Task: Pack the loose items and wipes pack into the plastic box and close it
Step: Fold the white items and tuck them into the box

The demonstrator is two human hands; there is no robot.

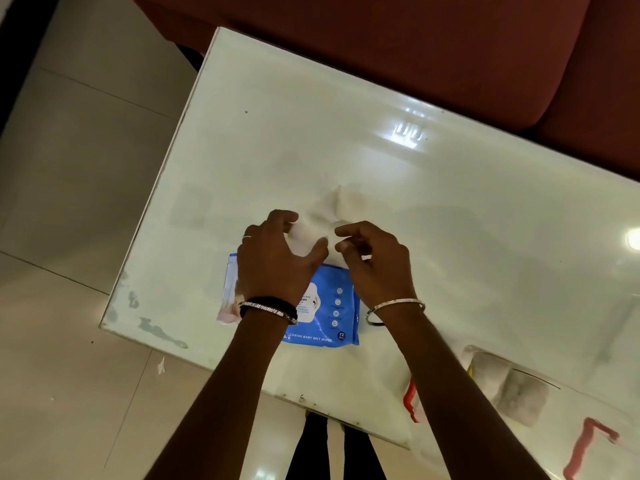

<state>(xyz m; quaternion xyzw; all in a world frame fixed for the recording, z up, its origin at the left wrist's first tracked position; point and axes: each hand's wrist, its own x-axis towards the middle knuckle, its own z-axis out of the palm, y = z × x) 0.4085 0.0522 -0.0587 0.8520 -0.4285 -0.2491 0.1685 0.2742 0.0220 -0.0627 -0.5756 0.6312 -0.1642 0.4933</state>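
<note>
A blue pack of baby wet wipes lies flat on the white glossy table, partly under my wrists. Just beyond it both hands hold a white wipe that spreads on the table. My left hand pinches its left part between thumb and fingers. My right hand pinches its right edge. At the lower right a clear plastic box with red clips sits on the table, partly hidden by my right forearm; white items show inside it.
A dark hair tie lies beside the pack by my right wrist. A red-brown sofa runs behind the table. The table's left and near edges drop to a tiled floor.
</note>
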